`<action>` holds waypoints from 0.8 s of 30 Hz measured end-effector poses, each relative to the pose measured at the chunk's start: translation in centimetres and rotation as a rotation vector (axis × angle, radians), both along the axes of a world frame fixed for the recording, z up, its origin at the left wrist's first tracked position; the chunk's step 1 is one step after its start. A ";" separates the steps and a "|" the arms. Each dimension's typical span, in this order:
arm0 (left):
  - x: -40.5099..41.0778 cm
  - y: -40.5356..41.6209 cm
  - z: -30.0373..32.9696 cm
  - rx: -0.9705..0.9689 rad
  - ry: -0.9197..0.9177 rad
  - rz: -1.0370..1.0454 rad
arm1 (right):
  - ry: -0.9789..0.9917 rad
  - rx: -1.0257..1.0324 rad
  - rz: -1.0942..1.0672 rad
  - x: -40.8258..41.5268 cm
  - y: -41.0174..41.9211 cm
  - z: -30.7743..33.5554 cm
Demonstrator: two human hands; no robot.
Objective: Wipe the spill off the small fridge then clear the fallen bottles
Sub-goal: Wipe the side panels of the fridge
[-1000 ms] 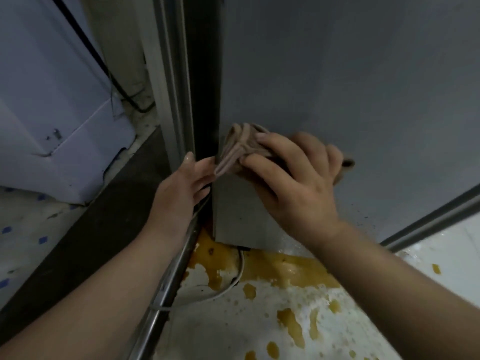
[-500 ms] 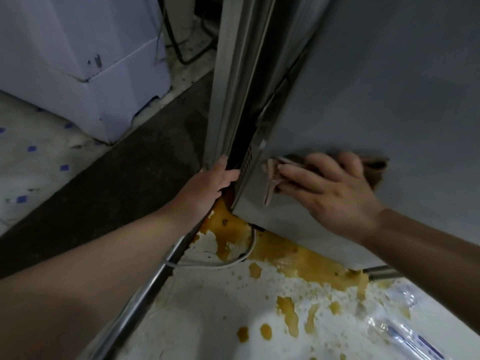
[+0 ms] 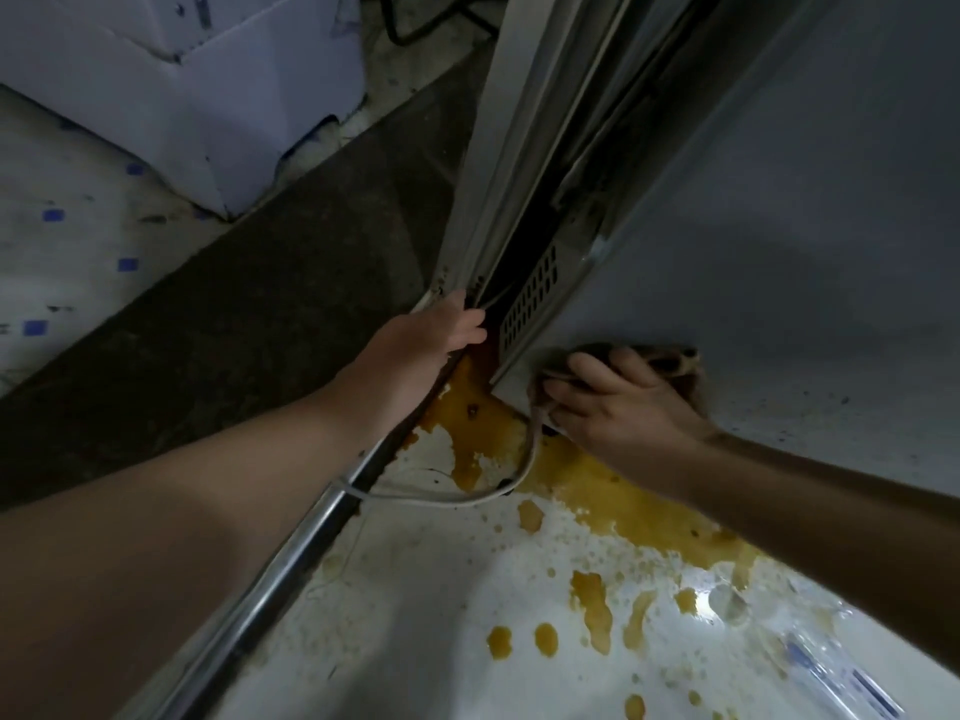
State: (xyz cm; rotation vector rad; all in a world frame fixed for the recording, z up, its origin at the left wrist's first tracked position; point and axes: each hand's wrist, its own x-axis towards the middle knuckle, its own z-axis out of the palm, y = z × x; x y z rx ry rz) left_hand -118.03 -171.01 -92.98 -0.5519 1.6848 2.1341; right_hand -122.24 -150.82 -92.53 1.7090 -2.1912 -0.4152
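Since the earlier frame, the right hand has slid the cloth lower on the fridge side, close to its bottom corner. Its fingers lie spread, pressing the cloth flat against the panel. The left hand curls around the door edge, bracing it. Below both hands the orange spill pools; a bottle lies well beyond the right forearm. Firm downward strokes, refolding to a clean face, should avoid smearing.
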 end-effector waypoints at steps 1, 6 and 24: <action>0.0 -0.2 -0.1 -0.038 0.017 -0.017 | -0.008 -0.005 0.006 -0.1 0.0 0.8; 0.2 -0.3 -0.8 -0.068 0.033 -0.003 | 0.034 0.216 -0.029 -0.8 -1.8 -2.0; -0.5 1.5 -1.2 -0.234 0.122 0.181 | 0.007 0.253 -0.067 -1.0 -3.3 -1.7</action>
